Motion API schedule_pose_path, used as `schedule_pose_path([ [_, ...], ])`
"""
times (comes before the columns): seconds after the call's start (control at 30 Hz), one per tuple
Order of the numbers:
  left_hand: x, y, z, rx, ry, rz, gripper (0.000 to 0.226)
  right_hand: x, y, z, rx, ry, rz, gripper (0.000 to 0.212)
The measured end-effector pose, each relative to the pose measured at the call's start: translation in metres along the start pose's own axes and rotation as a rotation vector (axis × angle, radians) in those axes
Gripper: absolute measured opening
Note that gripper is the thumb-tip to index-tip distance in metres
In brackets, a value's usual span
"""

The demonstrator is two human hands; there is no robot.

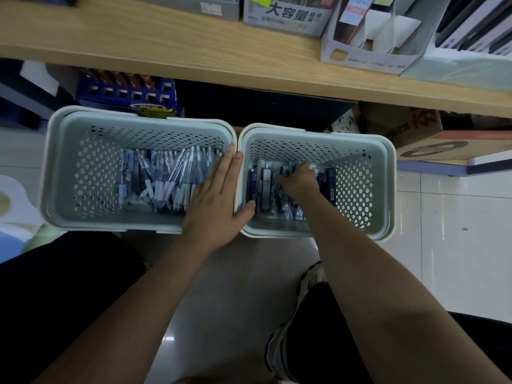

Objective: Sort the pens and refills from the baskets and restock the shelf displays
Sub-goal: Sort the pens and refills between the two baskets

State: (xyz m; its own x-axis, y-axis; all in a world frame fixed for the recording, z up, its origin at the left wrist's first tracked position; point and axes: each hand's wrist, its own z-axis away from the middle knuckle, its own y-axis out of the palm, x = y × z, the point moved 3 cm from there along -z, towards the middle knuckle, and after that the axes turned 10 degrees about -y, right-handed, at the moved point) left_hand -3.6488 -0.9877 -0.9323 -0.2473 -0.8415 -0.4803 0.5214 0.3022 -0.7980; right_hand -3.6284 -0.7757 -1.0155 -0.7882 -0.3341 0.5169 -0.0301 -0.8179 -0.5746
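Perforated matt plastic baskets (83, 167), clear glossy plastic pens (171, 181), pale wood-grain shelf (166, 48), glossy floor tiles (457, 217)

2 baskets (83, 173), 2 hands (219, 200), 1 shelf (166, 51).

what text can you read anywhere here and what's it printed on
"大容量": large dark characters on the grey display box on the wooden shelf.
"HB" with "0.7" under it: on a dark refill case in the right basket.
Too blurred to read: small print on the white divider box, and the cardboard carton under the shelf.
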Motion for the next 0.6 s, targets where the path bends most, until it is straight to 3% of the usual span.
schedule_pose_path([
  [0.1,0.000,-0.001,0.000,0.004,0.015,0.027,0.086,0.015,-0.011,0.007,-0.026,-0.071,0.049,0.039],
  [0.2,0.009,-0.012,0.000,-0.046,0.027,0.116,0.075,0.046,-0.012,0.030,-0.089,-0.176,-0.052,0.038],
  [0.3,0.037,-0.036,0.005,-0.250,-0.060,0.130,0.071,0.080,0.000,0.064,-0.190,-0.340,-0.146,0.036],
  [0.4,0.083,-0.062,0.013,-0.432,-0.242,-0.001,0.077,0.113,0.028,0.097,-0.225,-0.517,-0.223,0.028],
  [0.5,0.130,-0.082,0.023,-0.484,-0.512,-0.105,0.101,0.140,0.065,0.119,-0.054,-0.639,-0.172,0.016],
  [0.53,0.143,-0.089,0.026,-0.471,-0.580,-0.092,0.107,0.145,0.077,0.122,0.046,-0.633,-0.116,0.019],
  [0.6,0.159,-0.099,0.032,-0.452,-0.623,-0.046,0.112,0.147,0.096,0.122,0.222,-0.538,-0.016,0.044],
])
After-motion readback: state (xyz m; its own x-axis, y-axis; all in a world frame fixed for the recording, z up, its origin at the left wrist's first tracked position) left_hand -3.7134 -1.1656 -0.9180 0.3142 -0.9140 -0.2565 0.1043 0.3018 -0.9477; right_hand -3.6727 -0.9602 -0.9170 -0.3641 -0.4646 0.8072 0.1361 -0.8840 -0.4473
